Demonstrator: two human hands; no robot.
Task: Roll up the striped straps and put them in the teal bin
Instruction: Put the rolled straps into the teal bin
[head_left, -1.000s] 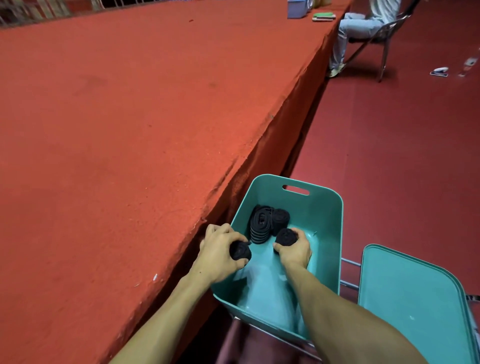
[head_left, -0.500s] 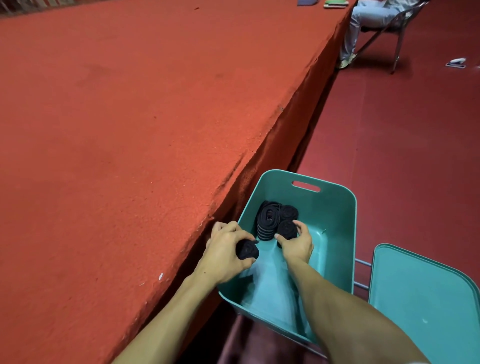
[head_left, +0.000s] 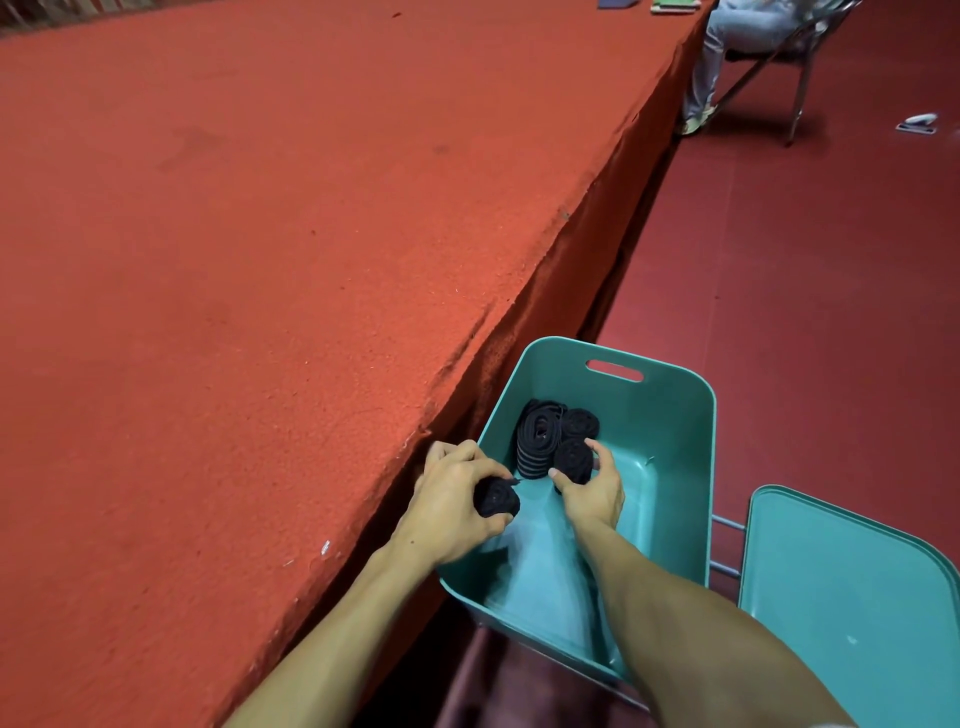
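My left hand (head_left: 452, 501) curls round a dark rolled fabric strap (head_left: 497, 498) over the rim of the teal plastic bin (head_left: 675, 431); my right hand (head_left: 595, 491) pinches a second roll (head_left: 571, 460) inside it, against two coiled straps (head_left: 540, 434) already stowed; only letting go remains, I judge.

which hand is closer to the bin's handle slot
Right. The right hand holds a roll inside the bin, short of the handle slot; the left hand holds another roll by the left wall, farther back.
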